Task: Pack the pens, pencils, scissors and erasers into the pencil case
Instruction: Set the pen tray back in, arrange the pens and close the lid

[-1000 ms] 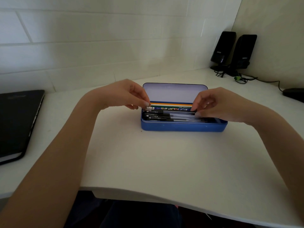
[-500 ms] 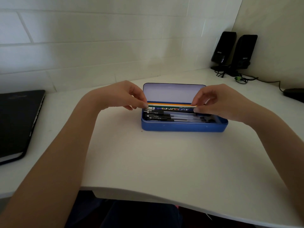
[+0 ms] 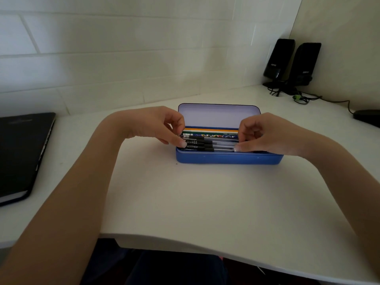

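On the surface (image 3: pixel 185 202), the left hand (image 3: pixel 156 125) and right hand (image 3: pixel 265 134) have dropped from the pencils (image 3: pixel 211 131), fingertips now pinching the pens' (image 3: pixel 207 145) ends inside the pencil case (image 3: pixel 228 158); packing looks nearly finished.

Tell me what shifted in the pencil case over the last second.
Both hands came forward from the pencils at the back to the pens at the front: the left hand now presses its fingers on the pens at their left ends, the right hand at their right. The pencil case, its lid open, and the pencils stayed put.
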